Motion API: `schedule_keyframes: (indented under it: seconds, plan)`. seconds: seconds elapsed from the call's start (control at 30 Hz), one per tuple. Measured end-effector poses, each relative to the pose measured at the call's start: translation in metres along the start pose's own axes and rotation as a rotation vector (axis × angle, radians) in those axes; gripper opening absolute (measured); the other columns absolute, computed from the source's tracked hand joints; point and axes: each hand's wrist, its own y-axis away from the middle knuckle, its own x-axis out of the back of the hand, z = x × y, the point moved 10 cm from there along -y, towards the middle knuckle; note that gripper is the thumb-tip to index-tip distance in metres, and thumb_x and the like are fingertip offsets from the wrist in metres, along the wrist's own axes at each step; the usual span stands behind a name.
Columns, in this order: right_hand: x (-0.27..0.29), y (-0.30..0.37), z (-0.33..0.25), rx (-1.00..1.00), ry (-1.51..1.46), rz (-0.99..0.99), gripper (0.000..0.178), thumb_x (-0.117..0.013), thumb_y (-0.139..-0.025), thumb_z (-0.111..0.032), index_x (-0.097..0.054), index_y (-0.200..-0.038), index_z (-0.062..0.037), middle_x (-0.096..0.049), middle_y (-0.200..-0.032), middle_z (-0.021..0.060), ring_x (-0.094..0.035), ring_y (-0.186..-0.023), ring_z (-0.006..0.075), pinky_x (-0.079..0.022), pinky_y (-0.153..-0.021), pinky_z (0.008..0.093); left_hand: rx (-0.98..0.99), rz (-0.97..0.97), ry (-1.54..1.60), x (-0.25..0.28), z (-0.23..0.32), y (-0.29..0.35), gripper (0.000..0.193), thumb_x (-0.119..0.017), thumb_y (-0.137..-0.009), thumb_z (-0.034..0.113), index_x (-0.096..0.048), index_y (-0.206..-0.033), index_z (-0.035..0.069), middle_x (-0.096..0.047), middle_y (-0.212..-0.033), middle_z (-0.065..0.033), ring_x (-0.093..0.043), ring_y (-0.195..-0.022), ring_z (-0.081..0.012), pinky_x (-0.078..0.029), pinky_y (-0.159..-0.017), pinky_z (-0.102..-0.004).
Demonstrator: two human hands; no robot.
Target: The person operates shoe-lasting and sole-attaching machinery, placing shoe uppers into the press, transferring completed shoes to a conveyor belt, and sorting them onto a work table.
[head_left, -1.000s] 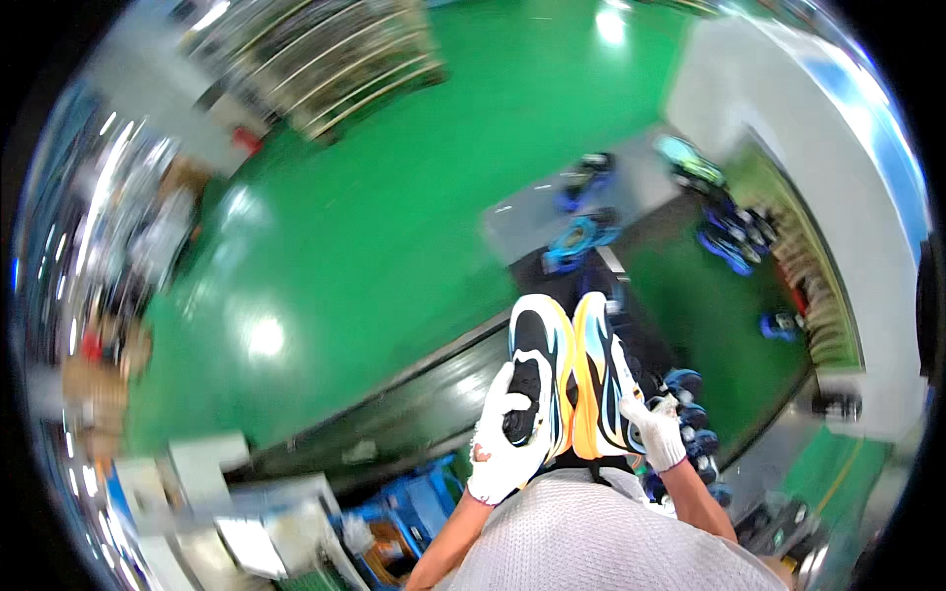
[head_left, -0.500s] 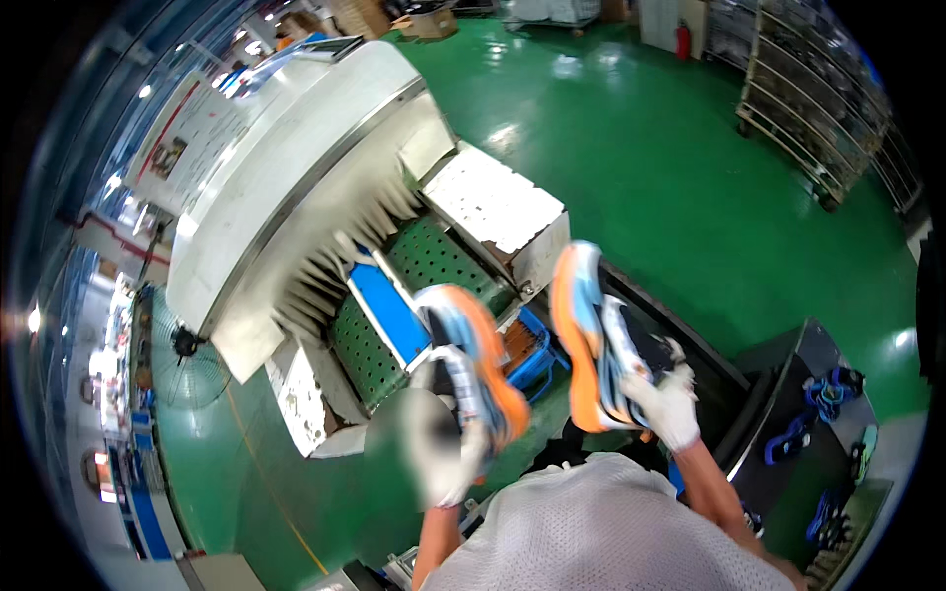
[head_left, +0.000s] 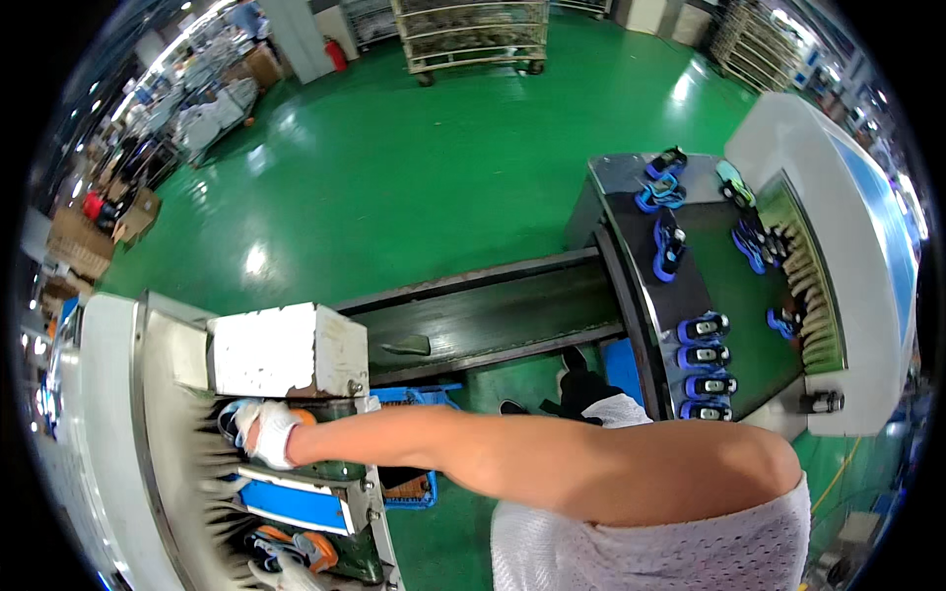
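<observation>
In the head view my right arm stretches across to the left, and my white-gloved right hand is closed on a sneaker at the hanging strip curtain. Its light blue toe and a bit of orange sole show past the glove. A second orange, black and blue sneaker rests in the nearer lane, partly under the strips. Beside it, at the lower edge, is my gloved left hand, fingers stretched out and mostly cut off by the frame. Between the lanes lies a blue strip in a white frame.
A white box-shaped housing borders the far lane. A long dark trough leads to a second machine, where several blue-soled sneakers stand on a dark table. A blue crate sits below. A rack cart stands far off.
My view has swung to the right, so the curtained machine is now at the left. Both sneakers have gone from mid-air to the machine's lanes. My left hand has come off its sneaker.
</observation>
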Motion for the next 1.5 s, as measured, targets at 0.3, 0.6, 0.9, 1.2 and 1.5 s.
schedule_keyframes:
  seconds: [0.3,0.6,0.9,1.2,1.5]
  plan:
    - [0.108,0.154,0.026,0.356,-0.802,0.64,0.065,-0.066,-0.09,-0.034,-0.051,-0.138,0.0075,-0.062,-0.128,0.0265,-0.063,-0.113,0.0424,-0.053,-0.089,0.0511,-0.515,0.175,-0.136,0.017,-0.008,-0.064,0.064,-0.081,-0.089,0.029,-0.05,-0.139,0.003,-0.063,-0.125,-0.0206,-0.063,-0.112,-0.0328,-0.054,-0.096,-0.0421]
    - [0.066,0.579,0.344,-0.943,-0.625,0.353,0.056,-0.066,-0.088,-0.037,-0.061,-0.129,0.0002,-0.067,-0.123,0.0233,-0.066,-0.116,0.0387,-0.053,-0.098,0.0455,-0.821,-1.222,-0.108,-0.3,-0.003,0.285,0.049,-0.069,-0.094,0.02,-0.056,-0.137,-0.001,-0.064,-0.132,-0.0209,-0.062,-0.122,-0.034,-0.048,-0.104,-0.0421]
    - [0.075,0.823,0.33,-1.502,-0.698,0.762,0.059,-0.064,-0.094,-0.046,-0.062,-0.134,-0.0029,-0.063,-0.137,0.0195,-0.062,-0.126,0.0354,-0.048,-0.107,0.0421,-1.79,-2.226,-0.247,-0.295,0.042,0.673,0.044,-0.069,-0.092,0.014,-0.058,-0.132,0.0,-0.062,-0.131,-0.0232,-0.059,-0.125,-0.0399,-0.047,-0.107,-0.0429]
    - [0.039,0.965,0.197,-1.972,-0.717,1.617,0.049,-0.073,-0.094,-0.019,-0.058,-0.134,0.0043,-0.069,-0.127,0.0192,-0.067,-0.118,0.0268,-0.052,-0.102,0.0384,-1.781,-2.087,-0.036,-0.398,0.021,0.78,0.041,-0.07,-0.09,0.01,-0.06,-0.129,0.0,-0.062,-0.13,-0.0225,-0.06,-0.122,-0.0382,-0.049,-0.105,-0.0441]
    - [0.002,0.998,0.116,-2.201,-0.531,2.004,0.046,-0.067,-0.099,-0.014,-0.053,-0.139,0.0034,-0.063,-0.136,0.0207,-0.062,-0.125,0.025,-0.053,-0.1,0.0355,-1.979,-1.608,-0.088,-0.571,0.055,0.859,0.054,-0.074,-0.082,0.015,-0.058,-0.133,0.007,-0.064,-0.129,-0.0177,-0.06,-0.123,-0.0348,-0.048,-0.103,-0.0449]
